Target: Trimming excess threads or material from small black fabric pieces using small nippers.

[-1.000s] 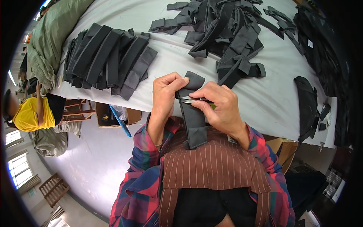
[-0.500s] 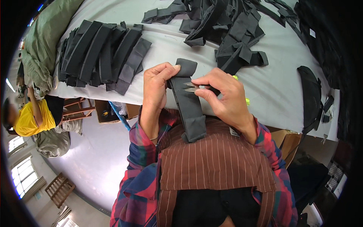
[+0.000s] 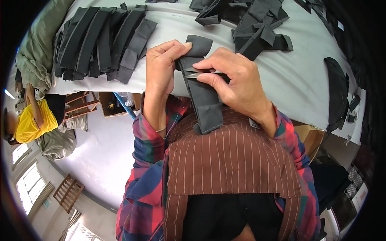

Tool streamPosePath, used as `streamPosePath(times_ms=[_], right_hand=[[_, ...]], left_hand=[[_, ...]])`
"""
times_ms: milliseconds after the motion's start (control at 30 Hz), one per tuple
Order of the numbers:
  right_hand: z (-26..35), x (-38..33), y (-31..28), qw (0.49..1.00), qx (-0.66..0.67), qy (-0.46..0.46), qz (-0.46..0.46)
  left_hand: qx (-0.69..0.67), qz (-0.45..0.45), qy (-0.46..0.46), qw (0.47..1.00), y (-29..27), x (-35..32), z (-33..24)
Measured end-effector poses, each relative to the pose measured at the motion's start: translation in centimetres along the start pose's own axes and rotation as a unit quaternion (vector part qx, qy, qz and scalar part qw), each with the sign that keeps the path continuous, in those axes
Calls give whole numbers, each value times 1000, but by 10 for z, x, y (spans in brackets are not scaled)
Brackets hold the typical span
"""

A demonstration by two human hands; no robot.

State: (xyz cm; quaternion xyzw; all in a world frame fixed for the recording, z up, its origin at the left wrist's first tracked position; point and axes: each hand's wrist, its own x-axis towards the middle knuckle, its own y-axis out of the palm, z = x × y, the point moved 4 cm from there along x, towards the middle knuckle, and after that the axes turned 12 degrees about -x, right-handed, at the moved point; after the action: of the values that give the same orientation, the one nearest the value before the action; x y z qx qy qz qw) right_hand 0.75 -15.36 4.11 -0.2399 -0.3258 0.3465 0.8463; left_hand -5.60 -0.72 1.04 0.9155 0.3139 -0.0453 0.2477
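A dark grey fabric strip (image 3: pixel 204 93) with folded ends hangs tilted in front of my apron. My left hand (image 3: pixel 161 66) is closed on its upper left edge, thumb on top. In my right hand (image 3: pixel 238 77) I hold a pair of thread snips (image 3: pixel 194 75), pinched between thumb and fingers. Their two pointed metal blades are spread a little and lie over the strip's left edge, below my left thumb. The rest of the snips is mostly hidden by my right hand.
On the white-covered table (image 3: pixel 169 32), a row of dark strips (image 3: pixel 96 42) lies at the left. A loose heap of strips (image 3: pixel 259 30) sits farther back, and a black curved piece (image 3: pixel 335 88) at the right. A person in yellow (image 3: pixel 34 120) is at the far left.
Both hands and the strip appear higher in the picture, as does the table. The snips' blades have moved left across the strip to its left edge.
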Motion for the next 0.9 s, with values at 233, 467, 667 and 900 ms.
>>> streamPosePath(times_ms=[233,467,667,900], right_hand=[[-3,-2,-2,988,151,20,28],[-8,-3,-15,973,221,45,42],[-7,-11,-16,998,57,32,24],[1,-8,-11,1000,-9,-7,23]], left_hand=[[25,18,-27,999,1,-6,-3],[22,2,-45,999,-12,0,14],[4,27,-21,999,-2,-4,10],[43,33,-10,998,2,-9,3]])
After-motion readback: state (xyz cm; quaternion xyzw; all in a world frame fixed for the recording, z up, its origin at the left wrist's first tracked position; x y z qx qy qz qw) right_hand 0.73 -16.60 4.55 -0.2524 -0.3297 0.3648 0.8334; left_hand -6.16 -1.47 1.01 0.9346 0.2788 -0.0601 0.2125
